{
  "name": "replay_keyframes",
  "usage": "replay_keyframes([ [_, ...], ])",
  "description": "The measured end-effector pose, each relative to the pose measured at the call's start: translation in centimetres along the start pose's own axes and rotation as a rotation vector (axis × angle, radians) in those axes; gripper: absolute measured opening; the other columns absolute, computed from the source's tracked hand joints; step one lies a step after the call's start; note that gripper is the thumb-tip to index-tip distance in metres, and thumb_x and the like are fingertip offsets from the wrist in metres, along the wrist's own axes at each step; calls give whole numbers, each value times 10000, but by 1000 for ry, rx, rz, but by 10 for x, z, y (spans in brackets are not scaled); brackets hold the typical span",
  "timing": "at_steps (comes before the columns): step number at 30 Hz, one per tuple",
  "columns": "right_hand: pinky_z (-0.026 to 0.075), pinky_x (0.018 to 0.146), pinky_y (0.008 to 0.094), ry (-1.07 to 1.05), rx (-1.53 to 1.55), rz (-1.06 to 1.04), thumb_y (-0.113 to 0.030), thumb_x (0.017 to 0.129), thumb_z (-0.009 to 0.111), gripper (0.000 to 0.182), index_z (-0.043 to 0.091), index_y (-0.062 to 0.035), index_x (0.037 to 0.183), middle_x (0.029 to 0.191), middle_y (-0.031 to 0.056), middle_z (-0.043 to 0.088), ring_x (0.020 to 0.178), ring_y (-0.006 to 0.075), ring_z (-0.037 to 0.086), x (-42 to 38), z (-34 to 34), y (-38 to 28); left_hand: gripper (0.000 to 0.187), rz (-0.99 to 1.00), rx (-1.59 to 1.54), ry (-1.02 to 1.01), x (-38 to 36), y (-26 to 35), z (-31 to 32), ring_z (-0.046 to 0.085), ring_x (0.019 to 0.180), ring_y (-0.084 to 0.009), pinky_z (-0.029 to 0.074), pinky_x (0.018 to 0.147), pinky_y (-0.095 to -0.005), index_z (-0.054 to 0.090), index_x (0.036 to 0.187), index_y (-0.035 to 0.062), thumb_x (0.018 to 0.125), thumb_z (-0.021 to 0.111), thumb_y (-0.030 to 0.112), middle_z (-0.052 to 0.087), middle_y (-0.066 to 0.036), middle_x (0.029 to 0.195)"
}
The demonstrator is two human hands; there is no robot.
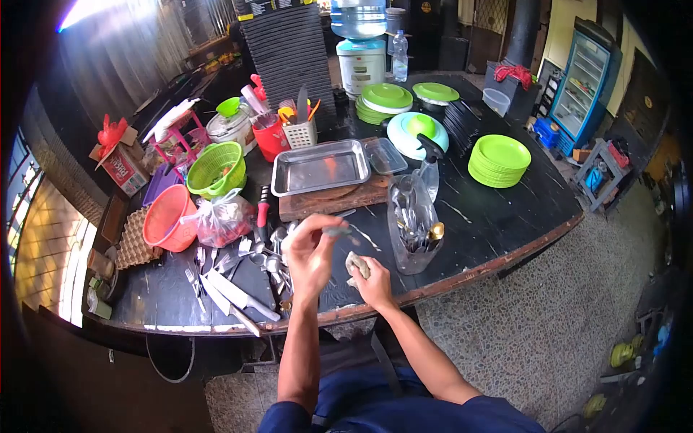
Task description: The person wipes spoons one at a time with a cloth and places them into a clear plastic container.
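Raised over the table's front part, my left hand [309,252] pinches a shiny piece of cutlery [336,232], blurred and partly covered by the fingers. My right hand [375,287] grips a crumpled pale cloth [356,267] just to the right and lower. Beside my left hand, loose spoons and forks [268,261] lie in a heap. Two white-bladed knives [238,294] rest at the front edge. Right of my hands stands a clear container [413,249] with spoons and other cutlery upright in it.
A steel tray [321,169] sits on a wooden board [299,207] ahead. Left are a red basket [167,220], a green basket [216,172] and a filled plastic bag [222,220]. Stacked green plates [499,160] and a spray bottle [430,169] stand on the right.
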State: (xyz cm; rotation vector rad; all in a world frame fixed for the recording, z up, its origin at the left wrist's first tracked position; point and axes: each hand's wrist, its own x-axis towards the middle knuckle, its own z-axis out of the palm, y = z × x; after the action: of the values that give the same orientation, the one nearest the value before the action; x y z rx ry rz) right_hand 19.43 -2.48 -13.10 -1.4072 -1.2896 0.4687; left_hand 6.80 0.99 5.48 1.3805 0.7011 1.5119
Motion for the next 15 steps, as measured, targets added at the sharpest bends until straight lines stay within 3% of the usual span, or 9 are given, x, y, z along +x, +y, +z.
replay_keyframes([
  [3,548,811,459,-16,24,25,-149,897,707,238,690,-25,1099,1005,189,705,937,400,684,1,-1,1,197,156,2,-184,27,1,35,711,959,-205,577,860,-313,683,1033,-80,909,543,-143,727,-157,1032],
  [5,550,810,457,-9,34,40,-133,890,711,236,688,-22,1097,1011,190,706,935,399,687,1,-1,0,230,126,-18,-233,39,-7,58,713,943,-200,587,840,-304,688,1018,-82,895,520,-179,725,-150,1030],
  [7,552,810,454,-22,30,58,-121,880,716,243,683,-15,1096,1020,196,706,934,404,688,0,-1,-1,186,238,31,-235,50,-27,81,728,798,-159,591,722,-261,716,951,-62,874,588,-173,730,-130,924],
  [9,544,794,467,-25,20,70,-118,865,721,248,674,2,1077,995,213,694,919,425,676,0,0,3,180,142,90,-322,53,-50,92,730,779,-144,582,688,-264,717,934,-45,837,626,-166,735,-129,879],
  [11,537,779,476,-7,13,47,-116,858,722,242,666,11,1056,972,222,686,902,437,668,1,1,6,210,-2,303,-522,52,-66,95,733,809,-169,591,733,-295,710,987,-54,846,608,-172,743,-117,875],
  [13,530,764,484,9,8,30,-114,850,722,238,658,20,1036,949,231,678,886,449,660,0,2,4,245,161,453,-692,48,-67,97,754,846,-239,593,769,-344,720,1022,-21,808,657,-124,753,-161,914],
  [15,516,739,497,26,36,23,-106,842,719,220,643,29,999,910,241,664,855,465,646,0,1,5,299,135,520,-787,45,-69,95,742,932,-321,579,858,-381,725,1100,6,817,659,-67,750,-190,981],
])
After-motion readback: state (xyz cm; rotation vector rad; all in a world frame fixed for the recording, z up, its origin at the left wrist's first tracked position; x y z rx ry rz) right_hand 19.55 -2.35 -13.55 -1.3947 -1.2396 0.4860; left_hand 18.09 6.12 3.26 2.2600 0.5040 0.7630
